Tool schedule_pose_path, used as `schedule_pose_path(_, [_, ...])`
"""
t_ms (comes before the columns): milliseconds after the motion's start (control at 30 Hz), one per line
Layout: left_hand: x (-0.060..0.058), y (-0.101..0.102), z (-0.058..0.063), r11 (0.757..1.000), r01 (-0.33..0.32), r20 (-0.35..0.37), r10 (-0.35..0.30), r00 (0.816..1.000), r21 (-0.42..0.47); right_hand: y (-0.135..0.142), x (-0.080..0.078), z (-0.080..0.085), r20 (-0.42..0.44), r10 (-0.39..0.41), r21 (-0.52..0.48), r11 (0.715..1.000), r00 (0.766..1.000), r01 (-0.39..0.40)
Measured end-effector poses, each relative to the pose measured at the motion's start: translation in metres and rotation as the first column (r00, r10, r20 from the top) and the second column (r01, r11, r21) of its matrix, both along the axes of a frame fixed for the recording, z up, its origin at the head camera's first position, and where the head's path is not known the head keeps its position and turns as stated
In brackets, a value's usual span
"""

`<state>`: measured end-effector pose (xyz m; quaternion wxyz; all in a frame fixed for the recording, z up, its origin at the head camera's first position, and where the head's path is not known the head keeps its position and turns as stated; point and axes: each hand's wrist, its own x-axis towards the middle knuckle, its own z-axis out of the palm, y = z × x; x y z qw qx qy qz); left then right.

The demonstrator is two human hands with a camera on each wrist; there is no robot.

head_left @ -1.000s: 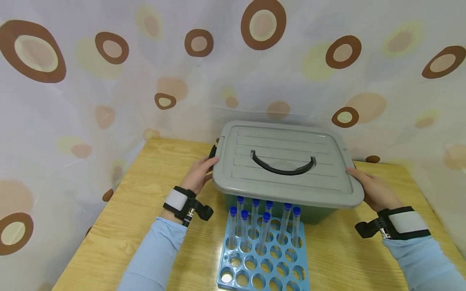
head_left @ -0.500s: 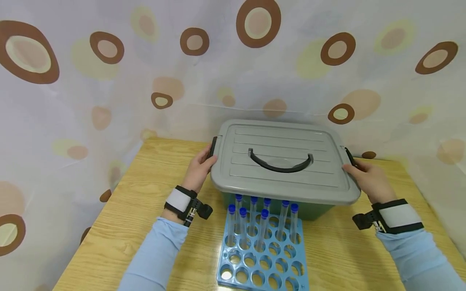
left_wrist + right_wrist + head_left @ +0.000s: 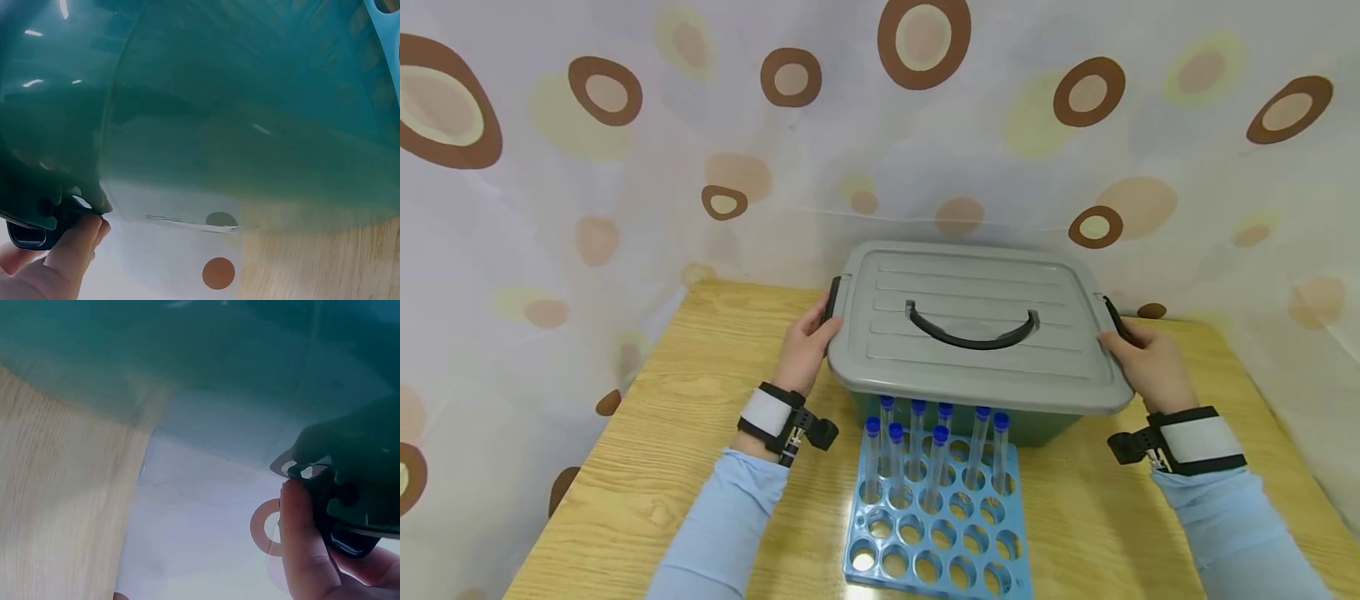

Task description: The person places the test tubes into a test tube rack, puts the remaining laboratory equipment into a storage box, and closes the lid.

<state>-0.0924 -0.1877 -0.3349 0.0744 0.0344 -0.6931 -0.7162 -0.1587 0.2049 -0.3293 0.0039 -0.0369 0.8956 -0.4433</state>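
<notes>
A storage box with a grey lid (image 3: 970, 375) and a translucent green body (image 3: 206, 144) stands at the back of the table. My left hand (image 3: 805, 342) grips its left end, thumb at the lid's edge and fingers at the black latch (image 3: 44, 228). On the opposite end my right hand (image 3: 1153, 362) holds the other black latch (image 3: 1116, 318), its thumb at the lid rim. In the right wrist view, the fingers (image 3: 303, 544) curl against that latch from below. A black carrying handle (image 3: 970, 342) lies on top of the lid.
In front of the box is a blue test tube rack (image 3: 936, 533) holding several capped test tubes (image 3: 936, 471) in its back rows. The wooden table (image 3: 700, 400) meets a patterned wall covering (image 3: 820, 183) behind the box. Each wrist wears a strapped camera.
The right latch has come into view beside the lid, with my right fingers further round it. The left latch stands closer along the lid's edge. The view has shifted slightly.
</notes>
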Motion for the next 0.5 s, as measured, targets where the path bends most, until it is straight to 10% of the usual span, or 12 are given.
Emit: schedule_pose_path(500, [0.0007,-0.0040,0.0074,0.999,-0.038,-0.001,0.038,0.999,-0.014,-0.0077,-0.0025,0.0079,-0.031,-0.055,-0.029,0.998,0.998,0.054])
